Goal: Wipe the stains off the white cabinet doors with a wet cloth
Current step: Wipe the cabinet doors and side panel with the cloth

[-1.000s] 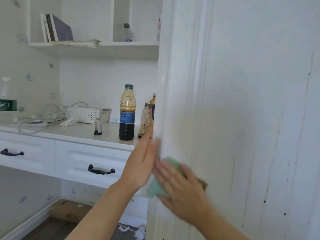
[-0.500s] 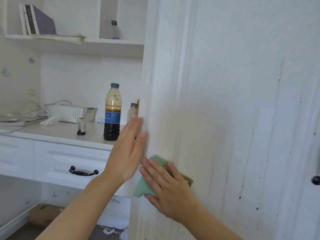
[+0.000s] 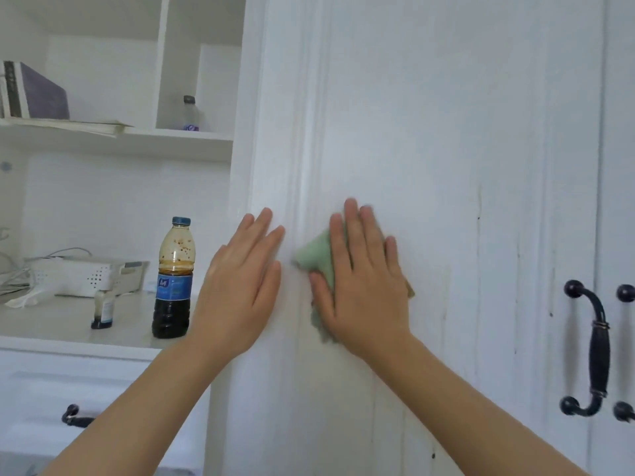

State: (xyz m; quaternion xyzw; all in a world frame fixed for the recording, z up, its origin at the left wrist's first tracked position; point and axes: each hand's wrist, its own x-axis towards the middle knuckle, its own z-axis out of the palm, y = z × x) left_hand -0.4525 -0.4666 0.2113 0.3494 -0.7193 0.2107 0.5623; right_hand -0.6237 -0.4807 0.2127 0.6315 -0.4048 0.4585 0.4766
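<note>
Mid-wipe: my right hand (image 3: 364, 283), fingers straight, presses green cloth (image 3: 318, 259) flat on cabinet door (image 3: 446, 132); left hand (image 3: 240, 286) flat, bracing edge. Next: streaks (image 3: 479, 214) to the right w/ firm pressure.

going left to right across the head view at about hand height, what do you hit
white perforated box → small dark bottle → soy sauce bottle → left hand → green cloth → right hand → streaked door panel → black door handle
</note>
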